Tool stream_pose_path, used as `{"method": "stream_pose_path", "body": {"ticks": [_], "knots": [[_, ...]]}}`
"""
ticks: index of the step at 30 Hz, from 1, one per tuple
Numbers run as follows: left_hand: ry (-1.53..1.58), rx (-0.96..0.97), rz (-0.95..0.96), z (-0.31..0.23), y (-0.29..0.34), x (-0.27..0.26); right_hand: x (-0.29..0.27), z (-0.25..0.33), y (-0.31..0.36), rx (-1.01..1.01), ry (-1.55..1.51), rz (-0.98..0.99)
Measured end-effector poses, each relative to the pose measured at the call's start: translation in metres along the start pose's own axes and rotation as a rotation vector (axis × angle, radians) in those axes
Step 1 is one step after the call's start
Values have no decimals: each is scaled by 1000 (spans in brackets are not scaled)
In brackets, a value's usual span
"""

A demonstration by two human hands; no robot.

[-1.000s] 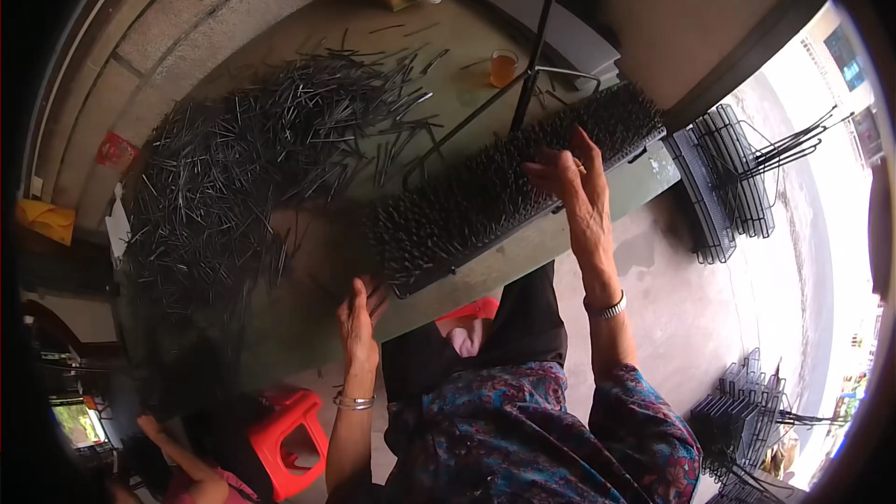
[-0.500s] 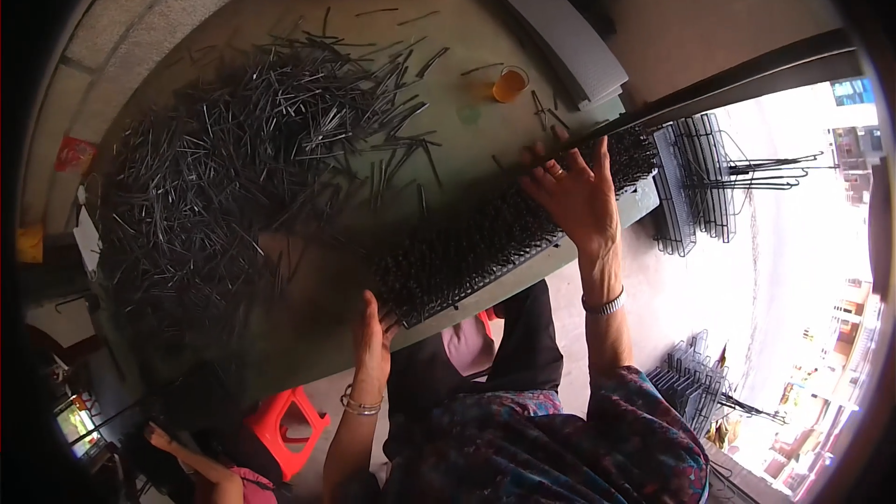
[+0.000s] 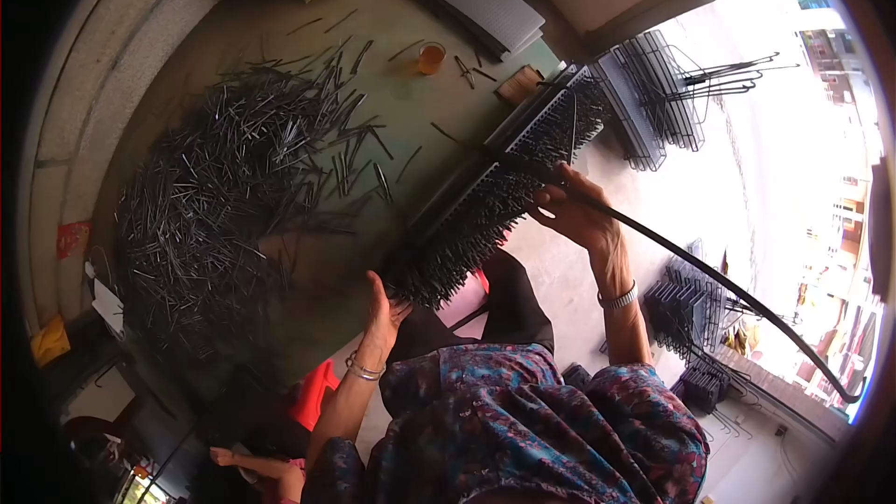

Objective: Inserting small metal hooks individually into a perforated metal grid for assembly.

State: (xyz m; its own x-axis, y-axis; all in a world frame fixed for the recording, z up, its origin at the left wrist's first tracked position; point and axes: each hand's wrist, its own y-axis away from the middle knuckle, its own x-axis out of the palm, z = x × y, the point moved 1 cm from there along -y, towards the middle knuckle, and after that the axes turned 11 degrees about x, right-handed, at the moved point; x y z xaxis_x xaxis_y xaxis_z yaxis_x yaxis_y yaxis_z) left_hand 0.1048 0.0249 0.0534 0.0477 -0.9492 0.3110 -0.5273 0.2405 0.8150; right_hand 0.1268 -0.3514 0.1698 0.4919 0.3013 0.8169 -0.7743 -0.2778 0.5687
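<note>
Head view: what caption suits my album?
Left hand and right hand at a tilted, bristly dark rack beside heaped dark strips.

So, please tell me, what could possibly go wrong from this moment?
1. The bristly black block is tipped toward the person at the edge of the table, so it might slip or shed pieces over that edge.
2. The long dark rod runs by the right hand's fingers and reaches far out to the right; turning it could perhaps hit something.
3. The glass of amber drink stands on the same table; a knock might spill it.
</note>
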Motion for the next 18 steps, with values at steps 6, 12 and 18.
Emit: {"method": "stream_pose_path", "body": {"ticks": [6,12,18], "knots": [[1,-315,177,11,12,34,-16,38,56,-28,194,-91],[-938,182,286,26,-74,99,-72,85,136,-153,75,-270],[-1407,430,219,17,-169,210,-125,106,189,-206,290,-456]]}}
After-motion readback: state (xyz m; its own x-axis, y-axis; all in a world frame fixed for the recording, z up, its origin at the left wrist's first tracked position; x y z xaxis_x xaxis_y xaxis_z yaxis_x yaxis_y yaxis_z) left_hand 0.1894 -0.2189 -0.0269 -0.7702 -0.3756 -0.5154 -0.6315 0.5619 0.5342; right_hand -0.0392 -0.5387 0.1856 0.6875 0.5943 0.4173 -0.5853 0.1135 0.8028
